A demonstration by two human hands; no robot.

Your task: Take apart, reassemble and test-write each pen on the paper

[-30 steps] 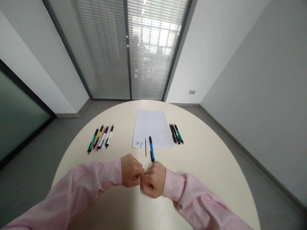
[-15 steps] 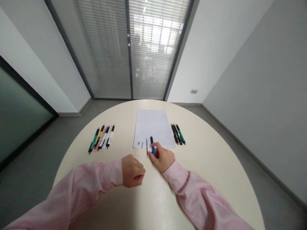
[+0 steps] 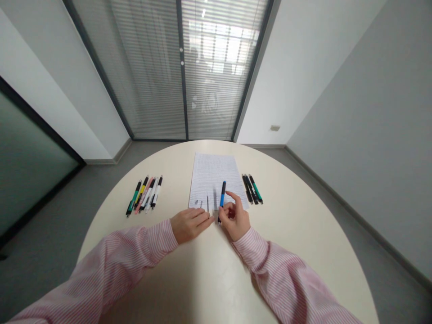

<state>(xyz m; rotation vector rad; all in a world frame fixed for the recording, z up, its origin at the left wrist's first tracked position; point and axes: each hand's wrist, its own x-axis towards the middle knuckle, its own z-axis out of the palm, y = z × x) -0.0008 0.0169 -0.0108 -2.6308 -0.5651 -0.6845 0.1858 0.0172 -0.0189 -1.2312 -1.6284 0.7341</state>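
My right hand (image 3: 235, 219) pinches a blue and black pen (image 3: 222, 194) between thumb and fingers, holding it upright over the near edge of a lined paper sheet (image 3: 214, 168). To its left is my left hand (image 3: 191, 223), fingers stretched out, palm turned down and nothing seen in it. Its fingertips come close to the lower end of a thin dark pen refill (image 3: 208, 203) on the sheet. Beside the refill lie a small spring (image 3: 201, 204) and another tiny dark part (image 3: 196, 202), too small to make out well.
On the round cream table (image 3: 290, 243), several pens (image 3: 145, 194) in green, yellow, pink and white lie at the left. Right of the paper is a group of black and green pens (image 3: 252, 189). A glass partition with blinds (image 3: 151, 81) stands beyond the table.
My right hand has lifted the blue pen from the sheet's near edge and tilted it upright. My left hand has gone from a loose fist to stretched fingers, moving forward and right.
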